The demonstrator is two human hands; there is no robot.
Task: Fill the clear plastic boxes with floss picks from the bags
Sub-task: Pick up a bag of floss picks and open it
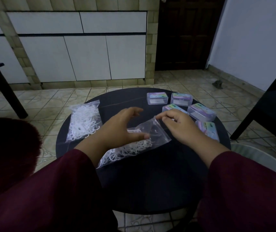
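My hands at the mouth of a clear plastic zip bag of white floss picks [133, 144], centre of the frame.

My right hand [180, 126] pinches the bag's top edge; my left hand [120, 128] hovers over it, fingers spread, thumb on the plastic. A second full bag of floss picks [83, 121] lies at the left rim of the round black table [150, 181]. Five clear lidded plastic boxes [157, 98] cluster upper right, seemingly empty. Bare tabletop lies nearest me.
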